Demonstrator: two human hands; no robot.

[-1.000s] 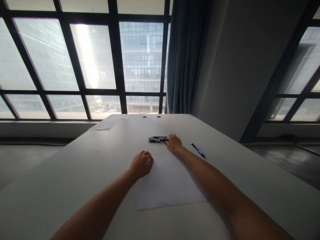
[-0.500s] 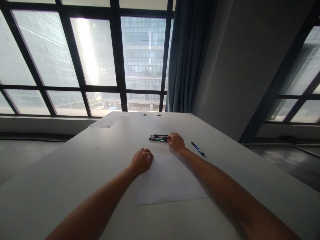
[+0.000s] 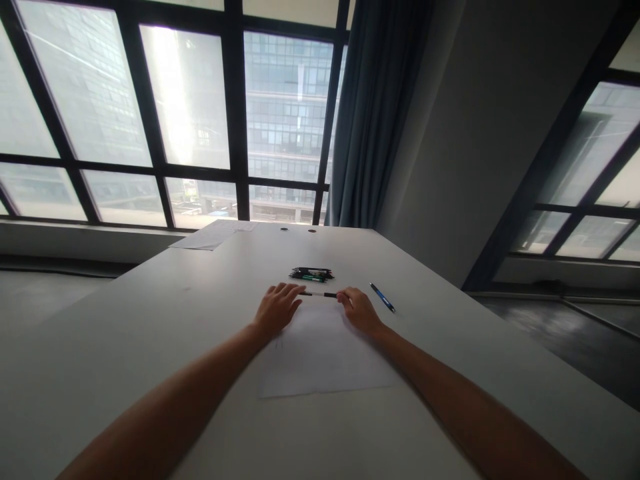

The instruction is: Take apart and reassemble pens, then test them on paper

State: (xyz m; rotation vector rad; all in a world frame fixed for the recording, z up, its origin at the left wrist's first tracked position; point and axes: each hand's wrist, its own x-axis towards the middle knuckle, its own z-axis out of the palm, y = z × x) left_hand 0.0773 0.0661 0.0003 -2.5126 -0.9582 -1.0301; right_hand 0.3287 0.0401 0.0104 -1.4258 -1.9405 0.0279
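Note:
A dark pen with a white middle band (image 3: pixel 318 294) lies crosswise between my hands, over the far edge of a white sheet of paper (image 3: pixel 325 353). My right hand (image 3: pixel 359 310) is closed on its right end, thumb and fingers pinched together. Its left end reaches the fingers of my left hand (image 3: pixel 277 308), where the thumb stands apart from the outstretched index finger. Whether the left fingers press on the pen is hard to make out. Just beyond, several dark pens (image 3: pixel 311 275), one with green on it, lie in a bunch.
A blue pen (image 3: pixel 383 297) lies slantwise to the right of my right hand. More papers (image 3: pixel 205 237) rest at the far left corner of the white table (image 3: pixel 165 307). Two dark round spots (image 3: pixel 312 231) mark its far end, before the windows and a blue curtain (image 3: pixel 367 133).
My right hand has drawn back from the bunch with one pen, now held toward the left hand. My left hand has moved slightly farther and left, its fingers opening out. The view has shifted a little.

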